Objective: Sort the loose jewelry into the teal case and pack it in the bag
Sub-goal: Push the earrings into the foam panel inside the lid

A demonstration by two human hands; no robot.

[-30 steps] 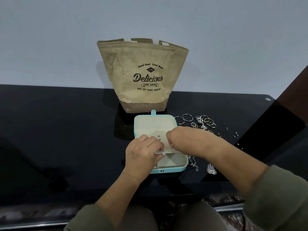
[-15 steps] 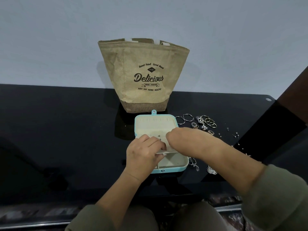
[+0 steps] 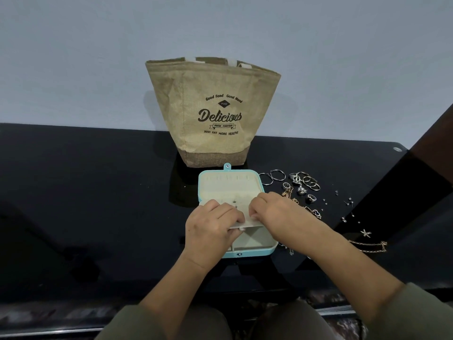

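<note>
Teal case (image 3: 260, 178): open, centre of frame, on the black table (image 3: 98, 197), cream lining showing; snap tab at its upper edge, just below the bag

Cream panel (image 3: 248, 224): hinged insert of the case, raised and tilted over the lower compartments; a few small studs (image 3: 234, 201) pinned in its upper part

Left hand (image 3: 210, 227): fingers curled over the panel's left half, thumb under its lower edge, gripping it

Right hand (image 3: 275, 209): fingers bent narrow at the panel's right edge, apparently pinching it; the fingertips are tucked under and hard to read

Bag (image 3: 213, 119): tan, upright, top open, printed "Delicious", upper centre, against the wall

Loose jewelry, right of the case, on the table:
- hoops (image 3: 272, 178), nearest the case
- cluster of rings (image 3: 306, 182)
- loose studs (image 3: 348, 202), scattered further right
- starfish charm (image 3: 366, 233)
- gold chain (image 3: 367, 249), lower right, well apart from the case
</note>
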